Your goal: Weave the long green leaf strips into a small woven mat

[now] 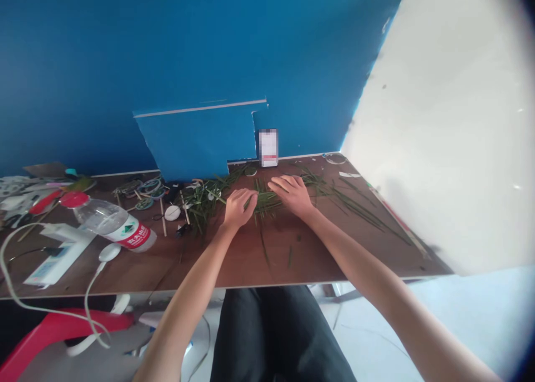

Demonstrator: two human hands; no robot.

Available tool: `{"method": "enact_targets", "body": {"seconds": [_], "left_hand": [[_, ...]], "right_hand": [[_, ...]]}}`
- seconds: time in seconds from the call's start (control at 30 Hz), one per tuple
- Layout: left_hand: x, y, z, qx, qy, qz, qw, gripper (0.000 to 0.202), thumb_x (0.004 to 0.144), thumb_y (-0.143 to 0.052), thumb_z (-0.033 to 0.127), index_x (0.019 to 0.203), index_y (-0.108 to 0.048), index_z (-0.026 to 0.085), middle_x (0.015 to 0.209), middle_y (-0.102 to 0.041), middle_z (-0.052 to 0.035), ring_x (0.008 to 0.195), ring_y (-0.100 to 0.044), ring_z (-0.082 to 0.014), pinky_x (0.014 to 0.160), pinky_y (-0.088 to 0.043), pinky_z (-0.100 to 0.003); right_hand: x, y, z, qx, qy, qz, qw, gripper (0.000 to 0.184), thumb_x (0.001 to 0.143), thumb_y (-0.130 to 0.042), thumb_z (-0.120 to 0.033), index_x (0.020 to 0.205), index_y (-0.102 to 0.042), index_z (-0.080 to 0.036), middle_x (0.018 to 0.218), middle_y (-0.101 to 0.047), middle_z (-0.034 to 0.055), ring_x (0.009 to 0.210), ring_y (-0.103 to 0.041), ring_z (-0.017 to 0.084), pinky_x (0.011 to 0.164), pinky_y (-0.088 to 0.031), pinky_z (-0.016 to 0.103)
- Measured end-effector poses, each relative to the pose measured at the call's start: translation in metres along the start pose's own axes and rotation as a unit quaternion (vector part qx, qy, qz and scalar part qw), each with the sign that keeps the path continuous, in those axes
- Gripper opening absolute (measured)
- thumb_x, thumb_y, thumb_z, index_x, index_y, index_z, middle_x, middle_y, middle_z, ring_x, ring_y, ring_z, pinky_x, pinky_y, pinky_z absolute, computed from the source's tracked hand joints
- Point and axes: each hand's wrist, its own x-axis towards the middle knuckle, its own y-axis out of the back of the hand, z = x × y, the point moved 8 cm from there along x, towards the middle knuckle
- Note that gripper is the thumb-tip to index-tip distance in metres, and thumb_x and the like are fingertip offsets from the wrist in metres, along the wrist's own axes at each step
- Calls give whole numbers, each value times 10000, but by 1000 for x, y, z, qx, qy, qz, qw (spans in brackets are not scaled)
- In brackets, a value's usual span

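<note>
Long, narrow green leaf strips (270, 202) lie crossed in a woven patch on the brown table, between my two hands. At the patch's left edge, my left hand (240, 208) is closed on the strips, its thumb toward the middle. On the right side, my right hand (292, 195) reaches over the strips with bent fingers closed on them; its fingertips are partly hidden. Loose strips (361, 209) fan out to the right, and a tangled heap of strips (200, 209) lies left of my left hand. Short scraps lie nearer the front edge.
A phone-like white rectangle (268, 149) leans on the blue wall behind. Leftward are a tilted water bottle (125, 229), a power strip (58, 259) with cables, a round white charger (109, 252) and wound coils (146, 190). A white wall (438, 148) bounds the right side.
</note>
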Motion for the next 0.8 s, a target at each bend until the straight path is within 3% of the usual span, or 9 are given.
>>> {"method": "enact_targets", "body": {"seconds": [0.2,0.33,0.5,0.7,0.8], "left_hand": [[-2,-1,-14,-14,54,28,998,297,1001,-418,307,868,-658,194,800,-695,-31,794,-642,-169,757,-444,-305],[-3,-8,-22,-7,81,11,997,313,1006,-431,341,837,-653,198,783,-690,-22,787,-639,-165,747,-440,-295],[-2,-12,-27,-3,97,-1,995,274,1000,-461,350,875,-654,201,777,-684,-13,782,-639,-165,748,-437,-291],[-2,-10,-28,-1,104,4,995,213,986,-501,318,899,-658,204,811,-699,-13,814,-652,-170,765,-446,-292],[-2,-11,-28,-5,104,2,995,194,983,-508,316,933,-662,210,860,-710,-22,853,-662,-178,787,-458,-296]], "right_hand": [[-2,4,12,4,-48,-12,999,372,989,-436,-186,1330,-574,-241,1153,-676,78,1042,-527,223,922,-337,378],[-2,2,17,15,-71,-40,997,390,992,-398,-183,1335,-577,-229,1127,-669,97,1028,-526,239,922,-338,394],[5,-1,-1,24,-15,-66,997,360,1000,-406,-231,1301,-597,-186,1008,-664,104,939,-539,224,815,-371,359],[9,-5,-21,9,47,-77,996,288,1010,-418,-242,959,-693,-168,855,-637,79,847,-540,199,726,-368,323],[11,-2,-23,6,48,-72,996,286,1012,-422,-240,919,-682,-165,852,-631,74,852,-542,197,732,-372,318]]}}
